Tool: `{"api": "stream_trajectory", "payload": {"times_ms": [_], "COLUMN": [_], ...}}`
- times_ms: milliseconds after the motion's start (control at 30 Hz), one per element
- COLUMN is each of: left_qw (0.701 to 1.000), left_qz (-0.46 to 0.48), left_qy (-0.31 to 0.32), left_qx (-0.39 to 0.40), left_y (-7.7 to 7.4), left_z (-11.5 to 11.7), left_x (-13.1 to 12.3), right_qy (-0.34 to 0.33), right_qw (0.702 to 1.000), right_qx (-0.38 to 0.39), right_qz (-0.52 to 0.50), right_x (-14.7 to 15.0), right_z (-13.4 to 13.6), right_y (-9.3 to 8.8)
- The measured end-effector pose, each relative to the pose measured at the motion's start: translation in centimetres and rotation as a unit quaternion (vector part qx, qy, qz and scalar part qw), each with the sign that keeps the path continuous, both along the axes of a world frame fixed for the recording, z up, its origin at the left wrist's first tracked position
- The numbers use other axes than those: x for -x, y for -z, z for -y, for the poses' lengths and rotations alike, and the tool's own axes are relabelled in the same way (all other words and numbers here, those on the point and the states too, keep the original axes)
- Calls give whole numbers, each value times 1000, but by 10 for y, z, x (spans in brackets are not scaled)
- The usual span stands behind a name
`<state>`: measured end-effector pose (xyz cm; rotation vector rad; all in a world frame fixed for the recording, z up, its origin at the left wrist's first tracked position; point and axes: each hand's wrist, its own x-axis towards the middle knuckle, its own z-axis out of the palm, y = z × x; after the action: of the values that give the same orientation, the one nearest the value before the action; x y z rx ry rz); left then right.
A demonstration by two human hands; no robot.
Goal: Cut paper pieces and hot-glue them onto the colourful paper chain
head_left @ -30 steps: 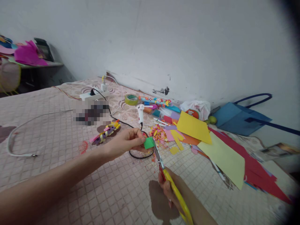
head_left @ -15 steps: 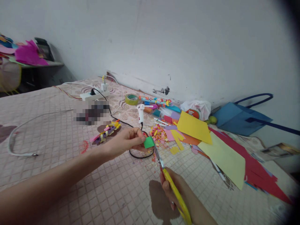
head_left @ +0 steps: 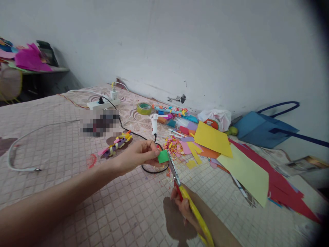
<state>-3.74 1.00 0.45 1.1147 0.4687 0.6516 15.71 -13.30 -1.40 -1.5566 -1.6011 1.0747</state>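
Scissors [head_left: 185, 194] sit clasped in the right hand [head_left: 187, 210] I run, blades [head_left: 173, 169] at the edge of the small green paper [head_left: 163, 156] I have pinched in the left hand [head_left: 144, 154].

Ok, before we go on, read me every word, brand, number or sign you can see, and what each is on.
No text is readable.
Tape roll: pale marks inside its green core, too small to read.
White plastic bag: white marks on an orange-red patch, too blurred to read.
Green paper and scissors: no lettering that I can make out.
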Motion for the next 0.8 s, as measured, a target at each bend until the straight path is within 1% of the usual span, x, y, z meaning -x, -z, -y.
{"api": "stream_trajectory", "payload": {"times_ms": [67,167,433,500,700,800], "left_qw": [1000,1000,1000,1000,1000,1000], "left_qz": [2,2,-5,-3,0,-1], "left_qy": [2,1,-4,-2,1,0], "left_qx": [0,1,-2,-3,-6,-17], "left_y": [1,1,0,0,1,3], "left_z": [0,0,-1,-1,0,-2], "left_x": [0,0,0,0,1,1], "right_qy": [7,-1,-34,-33,-6,-8], "right_qw": [999,999,996,996,993,993], "right_qx": [37,45,57,65,94,100], "right_qz": [1,13,60,57,65,61], "right_x": [3,5,-1,1,9,8], "right_z": [0,0,3,1,-5,-3], "right_y": [-4,-7,1,-1,-12,-12]}}
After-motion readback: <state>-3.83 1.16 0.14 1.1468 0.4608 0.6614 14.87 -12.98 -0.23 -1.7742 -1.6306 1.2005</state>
